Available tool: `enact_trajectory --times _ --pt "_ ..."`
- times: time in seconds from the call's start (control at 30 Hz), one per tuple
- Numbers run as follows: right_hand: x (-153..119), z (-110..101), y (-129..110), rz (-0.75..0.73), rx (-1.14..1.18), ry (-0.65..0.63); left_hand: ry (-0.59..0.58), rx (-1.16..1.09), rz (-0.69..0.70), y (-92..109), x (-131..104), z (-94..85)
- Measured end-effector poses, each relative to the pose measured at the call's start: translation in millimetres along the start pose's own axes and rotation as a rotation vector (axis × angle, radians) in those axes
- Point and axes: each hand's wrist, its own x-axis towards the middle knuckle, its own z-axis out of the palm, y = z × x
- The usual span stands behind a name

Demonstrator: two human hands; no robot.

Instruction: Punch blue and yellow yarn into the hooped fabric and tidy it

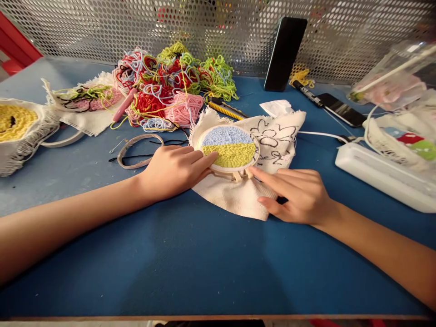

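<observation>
A round embroidery hoop [257, 160] lies on the blue table, clamping a cream cloth [235, 199] whose circle is filled with light blue loops [227, 136] above and yellow-green loops [233, 155] below. The cloth's right part carries a black-line flower drawing [272, 134]. My left hand [177, 169] rests flat at the hoop's left side, its index fingertip on the yellow-green loops. With the index finger stretched out, my right hand [299, 193] touches the hoop's lower right rim near the wooden screw clamp [238, 177]; its thumb is apart, over the cloth. Neither hand grips anything.
Behind the hoop are a tangled yarn heap [156, 86], a pink tool [124, 105] and a yellow-black cutter [226, 109]. An empty hoop [124, 152] lies left. A phone [286, 54] leans on the mesh; another [342, 110] lies near a white power strip [384, 175].
</observation>
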Motion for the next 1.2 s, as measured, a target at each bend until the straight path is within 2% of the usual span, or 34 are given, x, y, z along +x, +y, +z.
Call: enact_trajectory --times 0.13,0.3,0.47,0.63,0.8,0.97,1.2 --pt "-1.1 -1.9 -1.5 -0.092 0.062 -0.002 -0.01 -0.002 0.0 0.0 -0.4 -0.1" --pt "-1.1 -0.7 -1.6 0.044 0.003 -0.027 -0.016 -0.014 0.003 -0.2 -0.2 -0.7" --pt "-0.1 -0.1 -1.0 -0.045 0.066 0.017 -0.006 -0.019 0.003 0.0 0.4 -0.4" --pt "1.0 -0.3 -1.1 0.061 -0.003 -0.024 -0.015 -0.021 -0.003 0.3 0.4 -0.4" --pt "-1.5 0.9 -0.2 -0.01 0.034 0.012 -0.01 -0.021 -0.01 -0.4 0.9 -0.1" --pt "1.0 -0.3 -0.4 0.08 0.009 0.003 -0.014 -0.022 -0.013 -0.1 0.4 -0.1" --pt "0.9 -1.2 -2.6 -0.044 0.002 0.061 -0.025 -0.037 -0.036 0.4 0.6 0.0"
